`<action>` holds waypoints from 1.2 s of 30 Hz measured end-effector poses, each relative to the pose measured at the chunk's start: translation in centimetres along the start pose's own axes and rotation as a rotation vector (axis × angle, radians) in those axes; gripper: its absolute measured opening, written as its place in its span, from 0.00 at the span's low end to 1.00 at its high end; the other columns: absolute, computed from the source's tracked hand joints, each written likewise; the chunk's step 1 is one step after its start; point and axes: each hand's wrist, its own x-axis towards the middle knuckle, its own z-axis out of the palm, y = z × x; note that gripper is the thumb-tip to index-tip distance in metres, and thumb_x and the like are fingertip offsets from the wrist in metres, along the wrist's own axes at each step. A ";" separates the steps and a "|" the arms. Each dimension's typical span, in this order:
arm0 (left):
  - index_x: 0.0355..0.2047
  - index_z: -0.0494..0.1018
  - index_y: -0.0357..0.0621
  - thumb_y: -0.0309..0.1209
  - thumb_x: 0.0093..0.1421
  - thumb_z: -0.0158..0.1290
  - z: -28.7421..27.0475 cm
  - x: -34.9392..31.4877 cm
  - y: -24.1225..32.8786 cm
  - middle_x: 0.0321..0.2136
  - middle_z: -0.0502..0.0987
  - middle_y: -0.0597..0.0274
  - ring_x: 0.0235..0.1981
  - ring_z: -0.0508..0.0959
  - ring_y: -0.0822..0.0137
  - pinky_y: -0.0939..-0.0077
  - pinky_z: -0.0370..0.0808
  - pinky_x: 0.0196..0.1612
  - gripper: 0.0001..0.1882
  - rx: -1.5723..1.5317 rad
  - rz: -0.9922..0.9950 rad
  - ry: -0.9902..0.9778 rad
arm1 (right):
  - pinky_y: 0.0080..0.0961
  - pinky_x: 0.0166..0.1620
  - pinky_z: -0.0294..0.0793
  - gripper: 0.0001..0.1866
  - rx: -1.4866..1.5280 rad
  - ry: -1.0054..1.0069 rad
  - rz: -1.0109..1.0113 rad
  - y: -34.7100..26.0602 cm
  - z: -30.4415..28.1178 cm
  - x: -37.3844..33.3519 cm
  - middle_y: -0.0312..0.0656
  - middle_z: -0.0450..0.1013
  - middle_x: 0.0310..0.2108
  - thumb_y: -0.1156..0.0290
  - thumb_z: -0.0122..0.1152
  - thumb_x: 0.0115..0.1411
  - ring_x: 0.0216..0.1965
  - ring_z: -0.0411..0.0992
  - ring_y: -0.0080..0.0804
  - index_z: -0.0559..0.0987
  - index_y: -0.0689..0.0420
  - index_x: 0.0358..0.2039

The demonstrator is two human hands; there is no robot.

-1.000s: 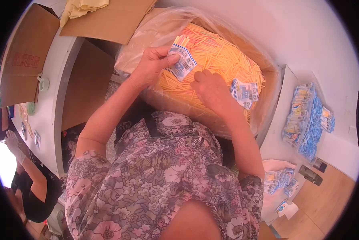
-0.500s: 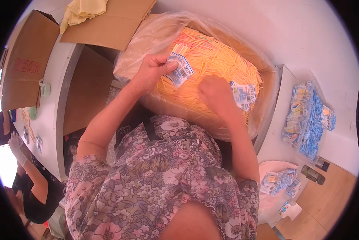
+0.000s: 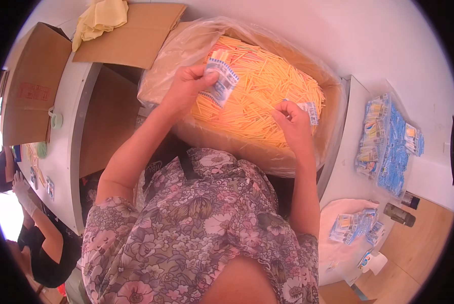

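Observation:
My left hand (image 3: 185,90) pinches a small clear packet (image 3: 226,87) with blue-striped edges, above the left part of a lined box. Several thin pale sticks (image 3: 220,54) poke out of the packet's upper end. Over the right part of the box, the thumb and fingers of my right hand (image 3: 296,125) are drawn together in a pinch; what is between them, if anything, is too small to make out. Beneath both hands spreads a heap of thin yellow and pink sticks (image 3: 262,76). Another blue-and-white packet (image 3: 310,110) lies on the heap, partly behind my right hand.
Clear plastic lining (image 3: 161,76) folds over the rim of the box. To the right stand a plastic bin (image 3: 384,147) of filled packets and a pile of packets (image 3: 352,226) on a pink cloth (image 3: 328,215). At left are a white table (image 3: 67,152), a cardboard carton (image 3: 37,81) and a gloved co-worker (image 3: 44,228).
My right hand has risen and turned from lying low over the sticks, its fingertips now pinched together. My left hand has shifted slightly left, still gripping the packet.

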 end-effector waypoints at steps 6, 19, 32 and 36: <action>0.35 0.77 0.35 0.27 0.61 0.50 3.3 -0.5 -0.5 0.30 0.79 0.65 0.33 0.76 0.77 0.80 0.74 0.40 0.09 0.196 -0.040 -0.138 | 0.15 0.28 0.66 0.05 0.684 0.071 0.093 -0.3 0.8 -1.3 0.33 0.72 0.26 0.74 0.56 0.59 0.26 0.68 0.17 0.74 0.61 0.33; 0.33 0.78 0.37 0.22 0.54 0.56 8.1 -1.2 -1.8 0.23 0.72 0.67 0.29 0.70 0.77 0.83 0.67 0.32 0.05 0.211 0.190 -0.346 | 0.21 0.25 0.73 0.11 1.160 0.127 0.376 -2.1 2.3 -4.2 0.40 0.75 0.33 0.68 0.51 0.61 0.29 0.74 0.27 0.75 0.59 0.40; 0.33 0.78 0.36 0.26 0.56 0.56 8.7 -2.5 -2.1 0.27 0.77 0.64 0.30 0.75 0.75 0.80 0.71 0.37 0.06 -0.238 -0.151 -0.302 | 0.20 0.23 0.76 0.12 1.155 -0.142 0.288 -3.0 1.9 -5.2 0.37 0.73 0.28 0.65 0.53 0.63 0.25 0.70 0.21 0.75 0.62 0.36; 0.34 0.78 0.36 0.26 0.56 0.56 8.8 -2.8 -2.1 0.27 0.77 0.64 0.31 0.75 0.75 0.79 0.72 0.37 0.07 -0.239 -0.128 -0.293 | 0.20 0.25 0.75 0.10 0.875 -0.153 0.347 -3.9 1.7 -5.5 0.39 0.72 0.28 0.67 0.54 0.61 0.25 0.71 0.24 0.75 0.61 0.34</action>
